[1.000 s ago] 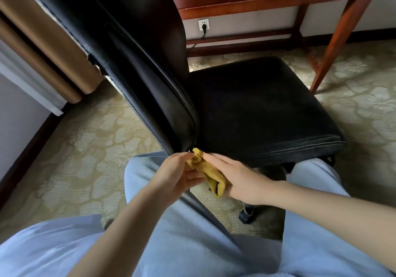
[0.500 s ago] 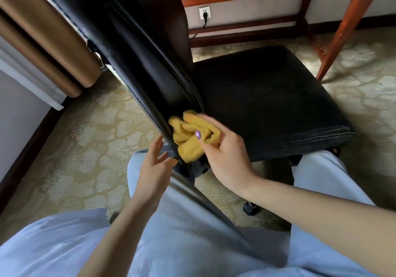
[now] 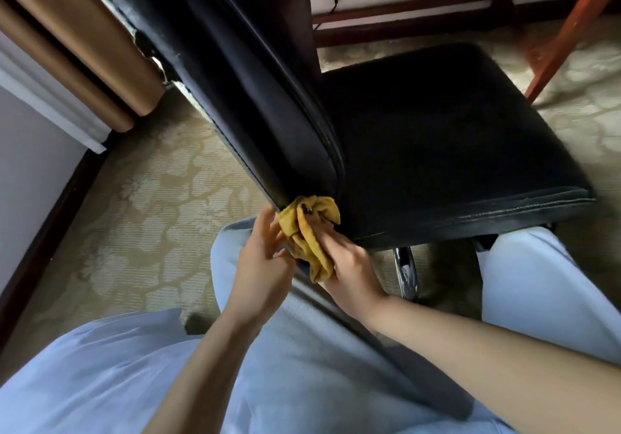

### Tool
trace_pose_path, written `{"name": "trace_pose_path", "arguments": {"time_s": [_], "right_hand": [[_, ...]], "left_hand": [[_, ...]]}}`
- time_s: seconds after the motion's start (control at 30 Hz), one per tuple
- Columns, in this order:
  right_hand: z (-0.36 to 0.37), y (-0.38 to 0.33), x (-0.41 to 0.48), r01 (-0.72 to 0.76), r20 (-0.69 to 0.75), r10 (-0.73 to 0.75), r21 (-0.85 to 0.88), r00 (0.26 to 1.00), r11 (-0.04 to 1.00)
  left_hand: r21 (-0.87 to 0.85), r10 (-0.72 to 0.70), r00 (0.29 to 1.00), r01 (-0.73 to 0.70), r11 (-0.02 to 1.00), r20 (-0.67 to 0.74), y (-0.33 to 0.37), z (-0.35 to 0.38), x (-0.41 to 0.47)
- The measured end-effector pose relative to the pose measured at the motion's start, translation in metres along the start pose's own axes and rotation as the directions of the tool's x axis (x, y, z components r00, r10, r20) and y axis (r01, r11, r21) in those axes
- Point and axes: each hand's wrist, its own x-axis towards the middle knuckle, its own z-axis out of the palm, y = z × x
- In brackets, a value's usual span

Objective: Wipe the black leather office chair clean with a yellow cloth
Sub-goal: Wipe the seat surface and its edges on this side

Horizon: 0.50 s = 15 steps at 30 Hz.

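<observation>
Presently: yellow cloth (image 3: 311, 228), soft, light, limp, bunched, pressed to the lower backrest corner of the black leather office chair (image 3: 262, 97). Right hand (image 3: 349, 265), at the cloth's 5 o'clock, grips the wad. Left hand (image 3: 262, 259), at 8 o'clock, touches it; whether it pinches, cannot tell. Best held wadded in the palm; the leather is likely slick.
</observation>
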Motion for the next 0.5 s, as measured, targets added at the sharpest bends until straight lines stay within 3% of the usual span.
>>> {"name": "trace_pose_path", "arguments": {"time_s": [0.2, 0.27, 0.4, 0.5], "right_hand": [[0.003, 0.015, -0.004, -0.14, 0.108, 0.134, 0.047, 0.985, 0.989], [0.0, 0.019, -0.006, -0.278, 0.184, 0.254, 0.122, 0.95, 0.953], [0.001, 0.033, -0.018, -0.619, 0.283, 0.572, 0.113, 0.77, 0.778], [0.007, 0.04, -0.021, -0.803, 0.254, 0.772, 0.033, 0.582, 0.595]], "left_hand": [[-0.029, 0.005, 1.0, -0.005, 1.0, -0.015, 0.002, 0.002, 0.001], [-0.029, 0.013, 1.0, -0.014, 0.999, -0.028, 0.001, 0.002, 0.003], [-0.002, 0.039, 0.996, -0.039, 0.999, -0.075, -0.006, 0.001, 0.006], [0.05, 0.064, 0.994, -0.059, 0.997, -0.094, -0.012, 0.001, 0.007]]}}
